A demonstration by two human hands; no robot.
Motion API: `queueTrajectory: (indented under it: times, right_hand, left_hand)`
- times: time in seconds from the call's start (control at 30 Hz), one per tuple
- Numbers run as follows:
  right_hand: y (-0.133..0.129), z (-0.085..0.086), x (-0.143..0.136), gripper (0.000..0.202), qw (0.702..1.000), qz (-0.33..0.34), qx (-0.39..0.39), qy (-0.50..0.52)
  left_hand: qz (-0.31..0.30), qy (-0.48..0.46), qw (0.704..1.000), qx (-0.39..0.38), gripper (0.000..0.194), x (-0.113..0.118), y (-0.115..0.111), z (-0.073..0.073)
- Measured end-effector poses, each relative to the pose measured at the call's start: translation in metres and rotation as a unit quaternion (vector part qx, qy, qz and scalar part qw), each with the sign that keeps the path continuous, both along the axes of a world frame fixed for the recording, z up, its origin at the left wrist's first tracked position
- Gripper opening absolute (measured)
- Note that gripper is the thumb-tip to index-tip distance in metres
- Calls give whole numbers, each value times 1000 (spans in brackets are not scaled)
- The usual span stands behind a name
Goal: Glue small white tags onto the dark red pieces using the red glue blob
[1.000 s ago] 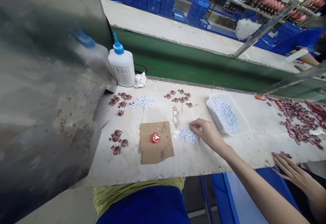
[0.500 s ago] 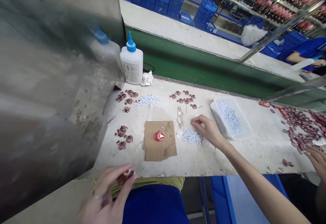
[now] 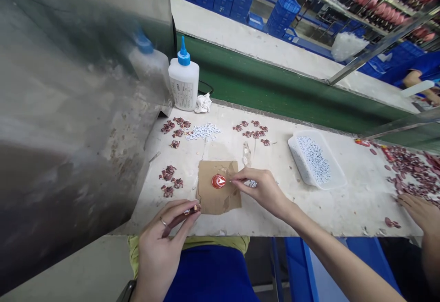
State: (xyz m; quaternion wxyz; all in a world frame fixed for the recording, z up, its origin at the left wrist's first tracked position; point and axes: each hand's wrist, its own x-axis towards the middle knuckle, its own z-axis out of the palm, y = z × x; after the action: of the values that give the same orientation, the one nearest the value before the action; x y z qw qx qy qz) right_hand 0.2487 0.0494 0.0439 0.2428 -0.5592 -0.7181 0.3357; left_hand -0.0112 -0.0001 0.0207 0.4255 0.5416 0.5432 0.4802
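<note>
My left hand [image 3: 163, 240] pinches a small brown figure-like piece [image 3: 193, 209] between thumb and fingertips, just off the front-left corner of a square of brown cardboard [image 3: 209, 205]. On that cardboard sits a small round red cap [image 3: 218, 181] with something white in it. My right hand [image 3: 263, 189] is closed in a pinch at the cap's right side, fingertips apart from it; whatever lies between them is too small to name. Under this hand, a pile of tiny white-and-blue pieces [image 3: 252, 183] is mostly hidden.
Several brown pieces [image 3: 167, 172] lie in groups on the white table, beside another white-and-blue heap [image 3: 205, 131]. A white bottle [image 3: 184, 84] with blue nozzle stands by the metal wall [image 3: 85, 109]. Rightward are a plastic tub [image 3: 338, 178], brown parts [image 3: 412, 169] and another person's hand [image 3: 417, 210].
My right hand has moved left from the white-and-blue pile to beside the red cap. My left hand has risen toward the cardboard with the brown piece. The view has shifted slightly.
</note>
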Motion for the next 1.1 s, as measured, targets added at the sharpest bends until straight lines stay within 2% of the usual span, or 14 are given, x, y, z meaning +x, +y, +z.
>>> queueTrajectory:
  times: [0.1, 0.23, 0.33, 0.53, 0.67, 0.77, 0.97, 1.1]
  right_hand:
    - [6, -5, 8, 14, 996, -10, 39, -77]
    - [27, -15, 42, 18, 980, -54, 70, -179]
    - [39, -20, 61, 23, 972, -52, 73, -218]
    - [34, -29, 61, 27, 962, -40, 88, -254]
    - [31, -36, 57, 24, 964, -73, 106, -233]
    - [28, -33, 48, 20, 972, -92, 111, -185]
    - [7, -12, 5, 11, 997, -31, 57, -50]
    - [1, -9, -8, 13, 1000, -22, 22, -3]
  left_hand:
    - [-9, 8, 1000, -3, 12, -1, 0, 1]
    - [-9, 18, 1000, -7, 13, -2, -3, -1]
    - [-6, 26, 1000, -15, 14, -3, -4, -4]
    - [-18, 35, 999, -21, 15, -3, -3, -4]
    - [-21, 36, 999, -18, 13, -3, -4, -3]
    - [-18, 36, 999, -17, 12, -4, -3, -1]
    - [-4, 32, 999, -32, 15, -2, 1, 5]
    - [-2, 26, 999, -26, 11, -2, 3, 10]
